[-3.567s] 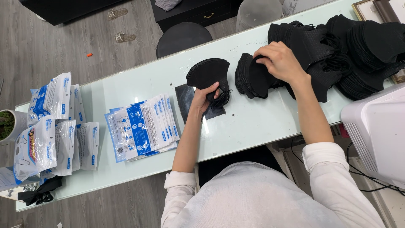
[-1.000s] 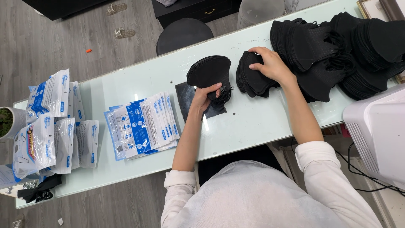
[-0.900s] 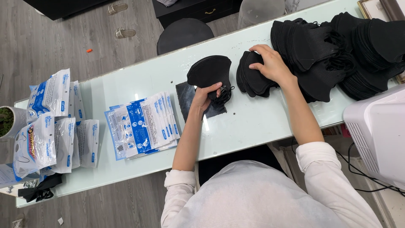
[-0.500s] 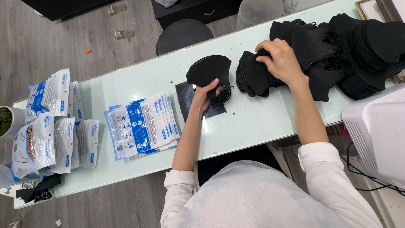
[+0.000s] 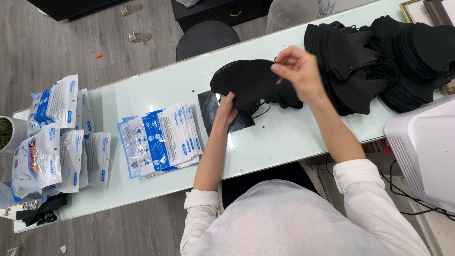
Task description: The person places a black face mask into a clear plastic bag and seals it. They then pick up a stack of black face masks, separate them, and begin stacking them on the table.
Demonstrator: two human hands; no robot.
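a: left hand (image 5: 226, 108) pins the black mask stack (image 5: 246, 84) on the table (image 5: 284, 137); steadies it.
b: right hand (image 5: 296, 71) pinches the top mask's edge just above it, lifted. packets (image 5: 161, 142) left of both.

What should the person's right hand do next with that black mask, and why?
Probably lower the black mask onto the small stack under the left hand: the right hand pinches it just above that stack, away from the big pile.

pale glass table (image 5: 284, 137): black masks (image 5: 379, 61), fanned white-blue pouches (image 5: 159, 140), dark cloth (image 5: 211, 106)
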